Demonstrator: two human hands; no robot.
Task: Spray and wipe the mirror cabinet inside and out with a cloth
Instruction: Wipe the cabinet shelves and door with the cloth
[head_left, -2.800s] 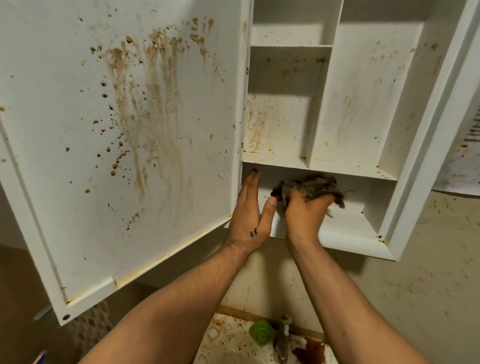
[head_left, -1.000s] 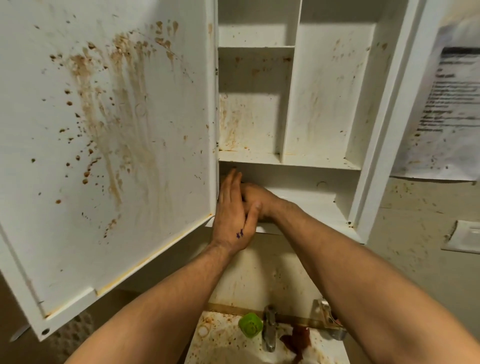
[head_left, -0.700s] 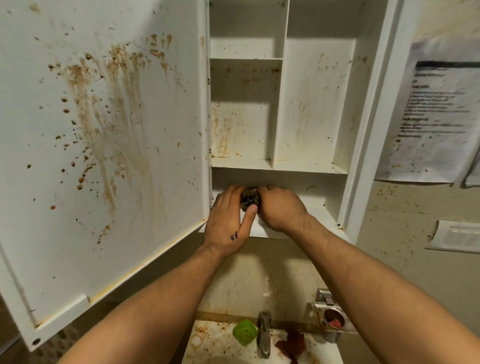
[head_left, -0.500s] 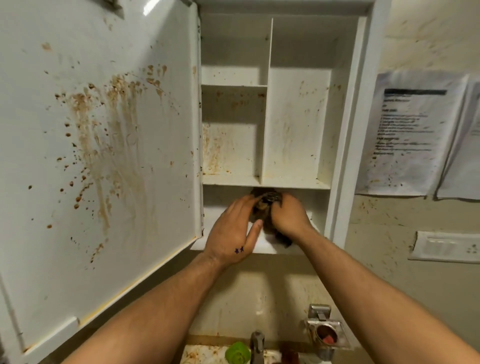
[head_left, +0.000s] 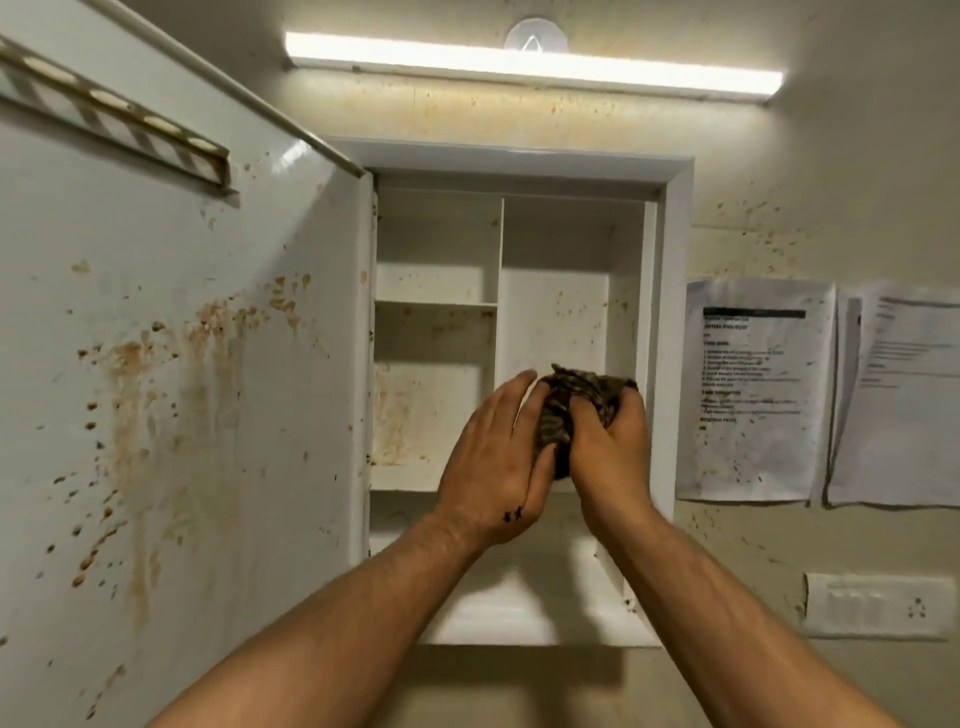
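Observation:
The white mirror cabinet (head_left: 672, 291) hangs open on the wall, its shelves speckled with brown stains. Its door (head_left: 171, 395) swings out to the left, the inner face streaked and spattered brown. A dark, dirty bunched cloth (head_left: 571, 402) is held between both hands in front of the cabinet's right compartment. My right hand (head_left: 613, 447) grips the cloth from the right. My left hand (head_left: 493, 462) presses against it from the left, fingers extended upward.
A lit tube light (head_left: 530, 65) runs above the cabinet. Two printed paper sheets (head_left: 753, 389) hang on the stained wall to the right, with a white switch plate (head_left: 878, 605) below them. A metal strip (head_left: 114, 111) crosses the door's top.
Both hands have lifted with the cloth from the bottom shelf to the height of the middle compartments. The view has tilted up, so the sink has left the frame and the light appears.

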